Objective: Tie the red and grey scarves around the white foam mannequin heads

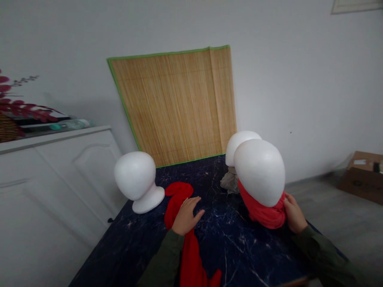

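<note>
Three white foam heads are in the head view. The nearest foam head (259, 171), on the right, has a coral-red scarf (265, 213) wrapped around its neck. My right hand (295, 213) is closed on the scarf's right edge, some fingers hidden behind it. Partly covered by this head, another foam head (241, 145) stands with a grey cloth (231, 180) around its base. A bare foam head (136, 175) is at the left. My left hand (187, 215) hovers over or rests on a long bright red scarf (190, 255), fingers stretched out; I cannot tell whether it touches.
Everything stands on a dark blue marble-patterned table (227, 239). A bamboo mat (176, 107) with green edging is against the wall behind. To the left is a white cabinet (60, 171) with a plant (26, 107) on top. A cardboard box (363, 179) lies on the floor at right.
</note>
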The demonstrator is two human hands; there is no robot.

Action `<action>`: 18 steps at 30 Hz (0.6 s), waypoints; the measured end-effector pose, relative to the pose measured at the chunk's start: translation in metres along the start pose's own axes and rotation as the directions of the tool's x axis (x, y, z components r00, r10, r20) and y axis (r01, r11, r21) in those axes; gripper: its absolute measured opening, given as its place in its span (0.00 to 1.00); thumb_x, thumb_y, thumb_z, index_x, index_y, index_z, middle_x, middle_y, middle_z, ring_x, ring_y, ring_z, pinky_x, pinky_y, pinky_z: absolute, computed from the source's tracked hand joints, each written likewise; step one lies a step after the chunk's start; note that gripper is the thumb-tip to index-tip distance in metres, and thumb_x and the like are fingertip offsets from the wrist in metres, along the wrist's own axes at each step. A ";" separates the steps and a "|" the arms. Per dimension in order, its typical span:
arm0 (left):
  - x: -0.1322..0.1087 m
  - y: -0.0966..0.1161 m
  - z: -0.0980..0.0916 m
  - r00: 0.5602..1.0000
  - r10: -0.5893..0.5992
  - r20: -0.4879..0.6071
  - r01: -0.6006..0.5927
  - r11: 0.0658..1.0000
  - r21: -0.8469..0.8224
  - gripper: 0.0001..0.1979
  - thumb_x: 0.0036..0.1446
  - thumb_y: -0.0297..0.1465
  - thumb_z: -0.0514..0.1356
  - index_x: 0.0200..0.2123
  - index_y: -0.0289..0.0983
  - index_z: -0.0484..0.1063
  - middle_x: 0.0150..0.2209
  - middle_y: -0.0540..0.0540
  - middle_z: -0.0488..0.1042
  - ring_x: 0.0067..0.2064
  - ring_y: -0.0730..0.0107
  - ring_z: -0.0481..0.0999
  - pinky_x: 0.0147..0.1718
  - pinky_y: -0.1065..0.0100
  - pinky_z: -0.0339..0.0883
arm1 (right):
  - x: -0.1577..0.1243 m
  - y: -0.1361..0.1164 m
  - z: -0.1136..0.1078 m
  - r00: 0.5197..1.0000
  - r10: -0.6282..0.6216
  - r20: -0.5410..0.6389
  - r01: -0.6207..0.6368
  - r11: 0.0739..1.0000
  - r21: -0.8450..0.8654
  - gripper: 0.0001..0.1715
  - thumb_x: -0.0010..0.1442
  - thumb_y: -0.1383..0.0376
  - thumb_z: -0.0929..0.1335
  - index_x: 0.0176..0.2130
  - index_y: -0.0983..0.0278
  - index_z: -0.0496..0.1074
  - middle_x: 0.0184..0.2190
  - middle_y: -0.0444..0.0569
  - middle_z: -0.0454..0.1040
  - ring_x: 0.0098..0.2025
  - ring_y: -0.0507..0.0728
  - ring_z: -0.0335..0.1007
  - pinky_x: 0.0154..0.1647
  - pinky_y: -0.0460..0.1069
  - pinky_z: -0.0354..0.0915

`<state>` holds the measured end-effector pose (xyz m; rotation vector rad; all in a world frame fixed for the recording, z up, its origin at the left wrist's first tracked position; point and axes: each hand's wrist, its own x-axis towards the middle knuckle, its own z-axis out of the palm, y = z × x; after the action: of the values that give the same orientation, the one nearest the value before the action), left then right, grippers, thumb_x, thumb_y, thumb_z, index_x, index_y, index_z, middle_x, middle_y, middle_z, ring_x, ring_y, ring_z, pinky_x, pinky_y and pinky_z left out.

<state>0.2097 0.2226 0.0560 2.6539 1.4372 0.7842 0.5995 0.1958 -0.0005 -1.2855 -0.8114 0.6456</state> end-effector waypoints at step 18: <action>-0.007 0.013 -0.012 0.979 0.158 -0.127 -0.175 0.976 -0.133 0.31 0.52 0.46 0.52 0.56 0.37 0.56 0.54 0.38 0.63 0.55 0.57 0.61 0.54 0.53 0.54 | -0.089 -0.024 0.022 0.969 0.228 0.096 -0.247 0.877 0.411 0.24 0.33 0.68 0.69 0.35 0.58 0.64 0.32 0.43 0.71 0.33 0.57 0.68 0.29 0.50 0.65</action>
<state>0.2113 0.2068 0.0671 2.6832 1.1390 1.0300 0.5303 0.1326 0.0103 -0.9801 -0.5117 0.9923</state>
